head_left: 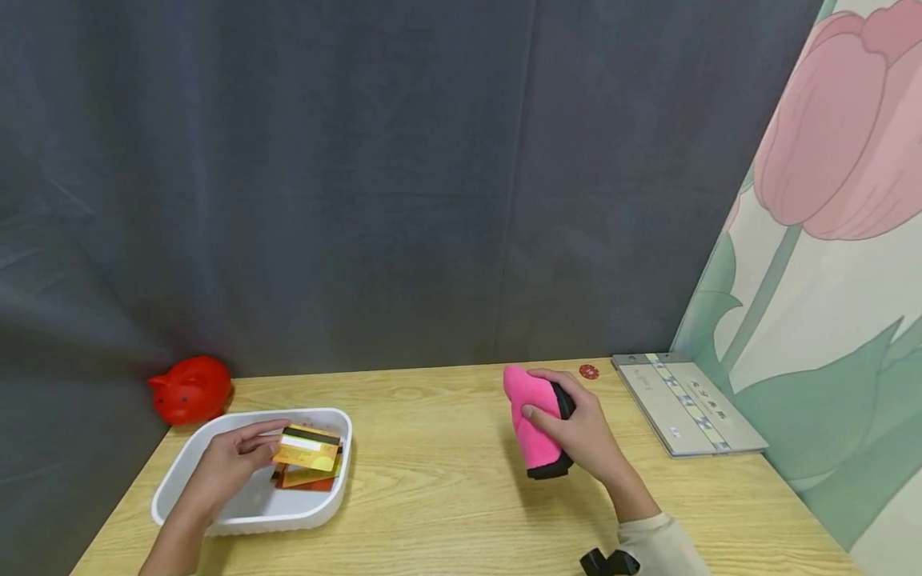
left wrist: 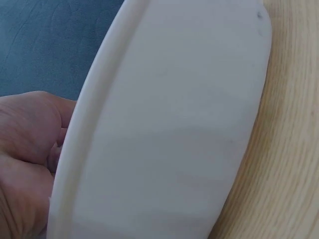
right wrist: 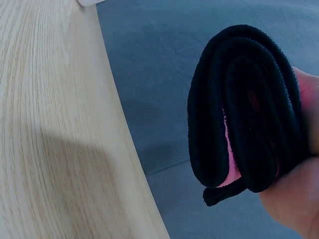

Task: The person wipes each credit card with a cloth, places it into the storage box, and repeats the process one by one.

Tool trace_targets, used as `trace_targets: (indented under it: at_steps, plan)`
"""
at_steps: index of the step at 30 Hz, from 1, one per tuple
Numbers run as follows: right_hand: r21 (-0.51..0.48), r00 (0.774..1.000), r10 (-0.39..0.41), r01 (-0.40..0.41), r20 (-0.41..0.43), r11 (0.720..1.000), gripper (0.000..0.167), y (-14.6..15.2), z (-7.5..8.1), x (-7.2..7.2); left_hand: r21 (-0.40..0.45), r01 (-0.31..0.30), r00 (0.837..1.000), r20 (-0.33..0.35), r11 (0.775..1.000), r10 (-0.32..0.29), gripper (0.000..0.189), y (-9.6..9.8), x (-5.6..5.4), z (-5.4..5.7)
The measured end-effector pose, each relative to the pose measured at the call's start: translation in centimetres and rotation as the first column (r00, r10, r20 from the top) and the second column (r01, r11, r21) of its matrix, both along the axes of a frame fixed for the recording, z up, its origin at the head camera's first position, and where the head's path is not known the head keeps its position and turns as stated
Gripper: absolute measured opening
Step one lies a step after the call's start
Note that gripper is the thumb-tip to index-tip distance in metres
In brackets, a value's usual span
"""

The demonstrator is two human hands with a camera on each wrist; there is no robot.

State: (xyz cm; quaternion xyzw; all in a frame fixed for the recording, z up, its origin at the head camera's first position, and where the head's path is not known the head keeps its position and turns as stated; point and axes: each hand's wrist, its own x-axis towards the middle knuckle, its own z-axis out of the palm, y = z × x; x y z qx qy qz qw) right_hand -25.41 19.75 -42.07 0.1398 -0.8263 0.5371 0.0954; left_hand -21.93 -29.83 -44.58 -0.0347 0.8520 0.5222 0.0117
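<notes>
My left hand [head_left: 223, 468] reaches over the rim of a white plastic tray [head_left: 248, 526] and pinches a yellow bank card [head_left: 308, 450] by its left edge. Under that card, more yellow and orange cards [head_left: 313, 484] lie in the tray. The left wrist view shows mostly the tray's outer wall [left wrist: 159, 119], which hides the fingertips. Above the table on the right, my right hand [head_left: 579, 428] grips a folded pink cloth with black edging [head_left: 533, 420]. Its layered black edge [right wrist: 244, 114] faces the right wrist camera.
A red piggy bank [head_left: 193, 390] stands behind the tray's left end. Near the table's back edge lies a small round red chip [head_left: 588, 372]. A flat grey album [head_left: 687, 404] lies at the right by the flowered wall. A dark curtain [head_left: 403, 200] hangs behind the wooden table [head_left: 425, 456].
</notes>
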Motion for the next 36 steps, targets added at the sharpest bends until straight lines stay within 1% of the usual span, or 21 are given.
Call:
trace_targets:
  at_steps: [4, 8, 11, 15, 19, 22, 24, 27, 30, 32, 36]
  plan:
    - [-0.001, 1.0, -0.002, 0.002, 0.004, 1.0, 0.05, 0.02, -0.09, -0.06, 0.01, -0.028, 1.0, 0.013, 1.0, 0.028, 0.046, 0.03, -0.05, -0.05]
    - [-0.002, 1.0, -0.002, 0.002, 0.01, 1.0, 0.05, 0.06, -0.04, -0.06, -0.002, -0.049, 0.999, 0.017, 0.999, 0.049, 0.045, -0.04, -0.16, -0.11]
    - [-0.004, 1.0, -0.003, 0.003, 0.01, 1.0, 0.05, 0.07, 0.0, -0.06, -0.02, -0.067, 0.998, -0.008, 0.998, 0.067, 0.045, -0.06, -0.19, -0.2]
    - [-0.002, 1.0, -0.008, 0.008, 0.001, 1.0, 0.05, 0.08, -0.02, -0.12, -0.047, -0.109, 0.992, -0.065, 0.993, 0.106, 0.045, -0.1, -0.27, -0.28]
    - [0.0, 1.0, -0.007, 0.007, 0.0, 1.0, 0.049, 0.08, -0.12, -0.14, -0.069, -0.138, 0.987, -0.092, 0.988, 0.132, 0.043, -0.28, -0.3, -0.31]
    - [-0.004, 1.0, -0.005, 0.005, 0.009, 1.0, 0.05, 0.1, -0.21, -0.13, -0.127, -0.153, 0.984, -0.116, 0.98, 0.138, 0.039, -0.29, -0.15, -0.28]
    - [-0.01, 1.0, -0.005, 0.006, 0.019, 1.0, 0.05, 0.15, -0.23, -0.1, -0.185, -0.156, 0.981, -0.141, 0.97, 0.131, 0.036, -0.3, -0.08, -0.24]
    - [-0.021, 1.0, -0.007, 0.008, 0.03, 1.0, 0.051, 0.23, -0.19, -0.06, -0.237, -0.16, 0.978, -0.17, 0.958, 0.122, 0.034, -0.27, 0.02, -0.18]
    - [-0.029, 0.999, -0.01, 0.012, 0.038, 1.0, 0.051, 0.3, -0.17, -0.09, -0.215, -0.145, 0.98, -0.164, 0.966, 0.111, 0.036, -0.29, 0.0, -0.12]
    - [-0.032, 0.999, -0.015, 0.016, 0.044, 0.999, 0.052, 0.37, -0.18, -0.15, -0.165, -0.132, 0.983, -0.152, 0.977, 0.107, 0.038, -0.21, 0.0, 0.01]
    - [-0.028, 0.998, -0.024, 0.026, 0.059, 0.999, 0.052, 0.58, -0.41, -0.56, -0.052, -0.08, 0.986, -0.149, 0.995, 0.071, 0.043, 0.13, 0.17, 0.62]
